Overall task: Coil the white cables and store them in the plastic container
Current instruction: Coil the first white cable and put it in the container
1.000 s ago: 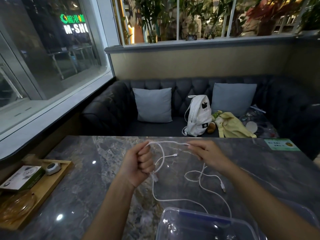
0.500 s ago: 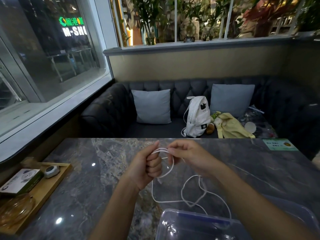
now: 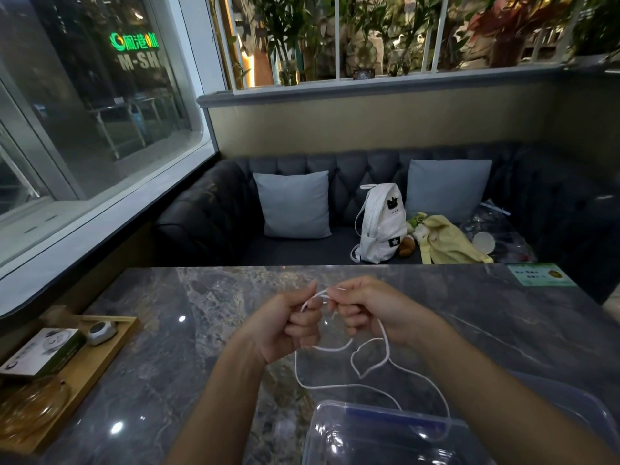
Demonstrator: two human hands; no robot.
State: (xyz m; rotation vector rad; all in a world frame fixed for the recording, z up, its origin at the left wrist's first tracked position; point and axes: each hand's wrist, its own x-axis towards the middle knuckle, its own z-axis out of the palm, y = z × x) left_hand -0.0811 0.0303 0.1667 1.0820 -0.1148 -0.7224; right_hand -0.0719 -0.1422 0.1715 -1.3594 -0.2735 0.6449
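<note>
Your left hand (image 3: 291,325) is fisted round a few turns of the white cable (image 3: 372,364), knuckles toward the cam, w/ the loop tops poking out above the thumb. Your right hand (image 3: 370,308) sits just beside it, fingers curled, pinching the same cable at the top btwn thumb & forefinger; the two hands are nearly touching. Both hover above the marble table (image 3: 188,330), approx. centre. From the right hand the slack drops down, makes a loose loop on the tabletop, then runs toward you & over the rim of the clear plastic container (image 3: 379,427), which sits at the near edge of the table, right of centre, partly under your right forearm. Can't tell where the cable's end plug lies. Far left on the table: a wooden tray (image 3: 84,370) w/ a box on it.
</note>
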